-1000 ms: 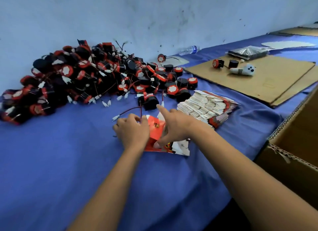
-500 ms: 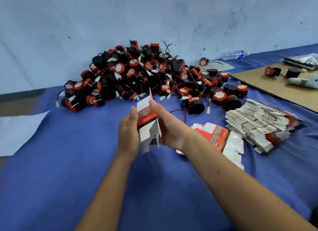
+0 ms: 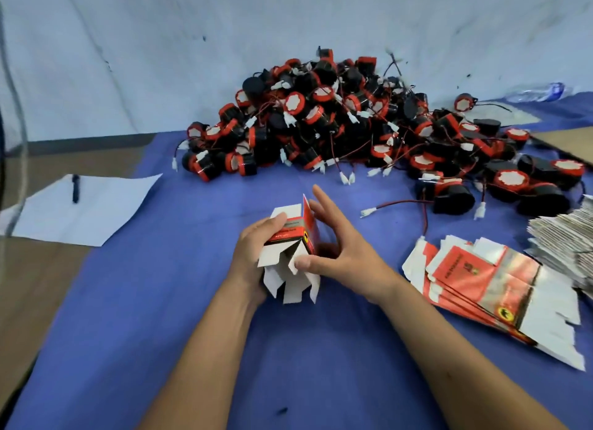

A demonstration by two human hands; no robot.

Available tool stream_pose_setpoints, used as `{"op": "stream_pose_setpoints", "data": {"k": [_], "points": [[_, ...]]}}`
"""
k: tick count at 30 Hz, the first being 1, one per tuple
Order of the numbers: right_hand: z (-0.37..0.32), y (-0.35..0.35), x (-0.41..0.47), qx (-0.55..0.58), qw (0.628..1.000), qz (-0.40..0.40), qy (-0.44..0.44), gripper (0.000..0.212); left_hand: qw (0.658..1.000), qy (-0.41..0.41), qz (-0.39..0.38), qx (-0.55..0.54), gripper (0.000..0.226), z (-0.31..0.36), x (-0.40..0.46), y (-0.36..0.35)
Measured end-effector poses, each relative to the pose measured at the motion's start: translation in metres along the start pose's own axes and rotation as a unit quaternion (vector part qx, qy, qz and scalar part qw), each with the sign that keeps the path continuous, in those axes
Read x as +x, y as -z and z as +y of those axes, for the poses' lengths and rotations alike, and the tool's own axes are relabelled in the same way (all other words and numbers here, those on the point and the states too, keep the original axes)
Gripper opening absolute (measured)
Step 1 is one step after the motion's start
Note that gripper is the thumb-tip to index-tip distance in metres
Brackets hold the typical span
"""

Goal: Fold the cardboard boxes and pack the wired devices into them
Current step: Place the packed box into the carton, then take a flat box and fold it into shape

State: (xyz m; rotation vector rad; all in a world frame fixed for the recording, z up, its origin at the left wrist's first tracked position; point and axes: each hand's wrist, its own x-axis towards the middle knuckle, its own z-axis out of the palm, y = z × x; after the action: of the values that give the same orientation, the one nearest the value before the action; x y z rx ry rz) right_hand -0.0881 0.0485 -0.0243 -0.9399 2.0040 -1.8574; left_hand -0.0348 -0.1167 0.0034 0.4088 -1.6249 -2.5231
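- Head view – a small red-and-white cardboard box (image 3: 290,237) is held above the blue-covered counter (image 3: 179,349), near the middle of the frame, partly opened up, white bottom flaps hanging loose toward the camera.
- The box is gripped by the left hand (image 3: 253,253) from its left side: fingers curled round the wall, thumb laid on the top edge.
- The right hand (image 3: 340,253) is placed on the box's right side – grip part spread: thumb pressed against a white bottom flap, index and middle fingers stretched up beside the raised red top flap. Whether those fingers touch the flap cannot be told.
- A big pile of black-and-red wired devices (image 3: 353,128) is heaped at the back of the counter against the pale wall (image 3: 160,44); red wires and white plugs trail out toward the hands.
- One device (image 3: 454,195) is seen lying apart at the pile's near edge, its wire run out to the left.
- A few flat unfolded boxes (image 3: 481,288) are fanned on the counter to the right of the hands, well apart from them.
- A stack of flat boxes (image 3: 568,243) is seen at the right edge, partly cut off.
- A white sheet of paper (image 3: 80,208) with a dark pen (image 3: 75,188) on it is seen at far left.
- A plastic bottle (image 3: 539,94) lies by the wall, far right – blurred.
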Motion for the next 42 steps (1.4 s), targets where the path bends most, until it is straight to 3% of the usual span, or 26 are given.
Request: {"op": "stream_pose_setpoints", "data": {"k": [3,8,12,15,20,23,27,30,34,38,42], "points": [[-0.002,0.002,-0.002,-0.014,1.000,-0.016,-0.006,0.111,1.000,0.012,-0.005,0.003,0.066,0.000,-0.003,-0.002],[-0.007,-0.007,-0.005,-0.074,0.995,0.069,0.029,0.084,0.999,0.030,-0.039,0.003,0.056,0.000,-0.005,-0.005],[-0.011,-0.008,-0.004,-0.056,0.981,0.181,0.036,0.062,0.985,-0.042,-0.111,0.128,0.062,-0.008,-0.003,-0.012],[-0.010,-0.004,-0.003,-0.015,0.976,0.214,0.026,0.049,0.973,-0.085,-0.143,0.162,0.069,-0.013,-0.005,-0.014],[-0.007,-0.001,0.002,0.047,0.973,0.226,-0.018,0.038,0.971,-0.140,-0.138,0.137,0.060,-0.009,-0.009,-0.016],[-0.008,0.000,0.003,0.100,0.968,0.227,-0.033,0.033,0.968,-0.160,-0.160,0.108,0.077,-0.003,-0.009,-0.015],[-0.011,0.004,0.003,0.143,0.961,0.232,-0.040,0.026,0.937,-0.190,-0.214,0.200,0.070,-0.006,-0.008,-0.013],[-0.013,0.003,0.001,0.156,0.961,0.227,-0.020,0.024,0.911,-0.226,-0.150,0.312,0.090,-0.020,-0.010,-0.015],[-0.016,0.000,-0.002,0.087,0.966,0.242,0.008,0.015,0.901,-0.229,-0.087,0.359,0.112,-0.021,-0.012,-0.019],[-0.014,0.001,-0.003,-0.006,0.967,0.252,0.037,0.023,0.904,-0.236,-0.128,0.332,0.088,-0.010,-0.010,-0.011],[-0.014,0.010,-0.005,-0.121,0.976,0.178,0.039,0.022,0.917,-0.214,-0.156,0.299,0.081,0.000,-0.012,-0.005]]}}
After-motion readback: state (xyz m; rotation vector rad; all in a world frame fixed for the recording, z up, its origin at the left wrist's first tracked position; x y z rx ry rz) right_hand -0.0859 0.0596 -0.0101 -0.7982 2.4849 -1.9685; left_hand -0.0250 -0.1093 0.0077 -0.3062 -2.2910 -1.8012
